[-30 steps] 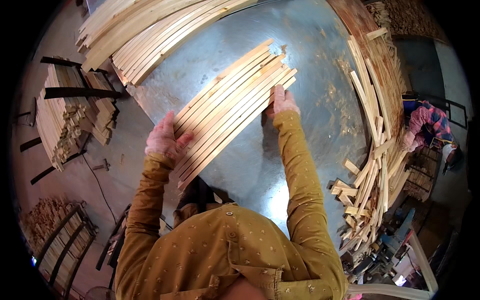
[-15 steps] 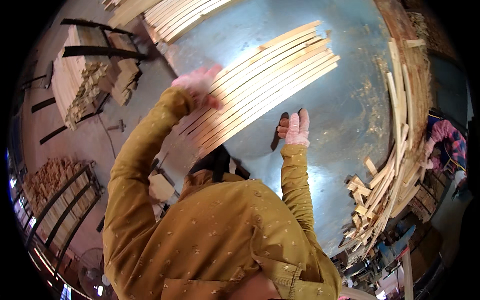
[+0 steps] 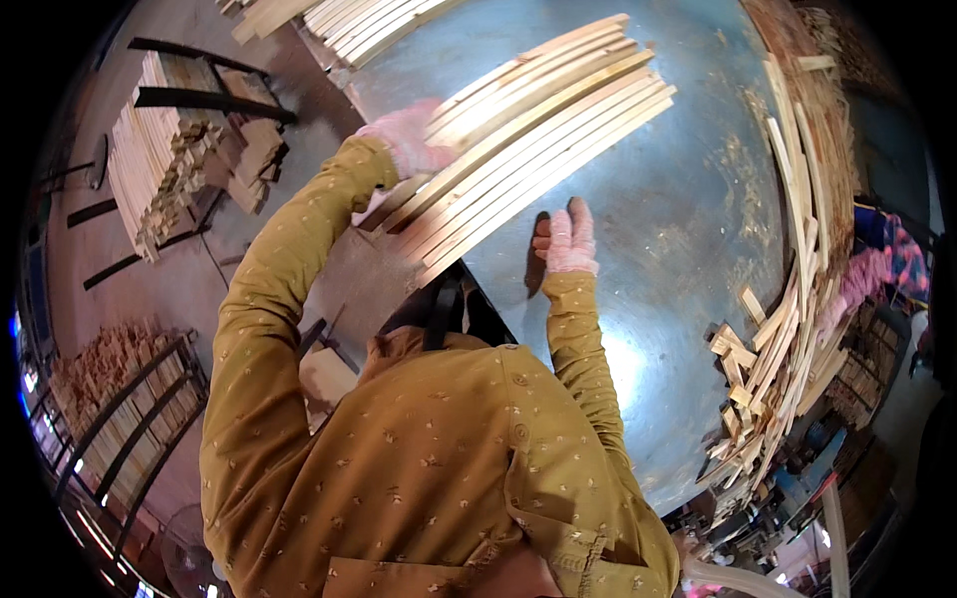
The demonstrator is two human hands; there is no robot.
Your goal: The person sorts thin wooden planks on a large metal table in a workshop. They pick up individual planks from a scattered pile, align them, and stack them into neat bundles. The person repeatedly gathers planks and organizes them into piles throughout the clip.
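Long pale wooden strips [image 3: 558, 140] lie side by side, slanting across a blue-grey metal table [image 3: 663, 239], their near-left ends jutting past its edge. My left hand [image 3: 407, 145], in a pinkish glove and a little blurred, is closed around the left ends of the far few strips. Those strips are bunched and tilted against each other; the nearer ones lie flat with thin gaps. The left fingertips are partly hidden by the wood. Over the bare tabletop, right of the strips, my right hand [image 3: 568, 239] holds nothing, its fingers stretched out with darkened tips.
More strips [image 3: 374, 25] are stacked at the far left edge of the table. Loose offcuts and thin sticks [image 3: 778, 349] pile along the right edge. Stacked timber [image 3: 159, 149] stands on racks at left. Another person's sleeve [image 3: 862, 279] shows at far right.
My left hand has closed on the far strips, which have bunched together and tilted. My right hand has shifted slightly left. The whole view has moved a little.
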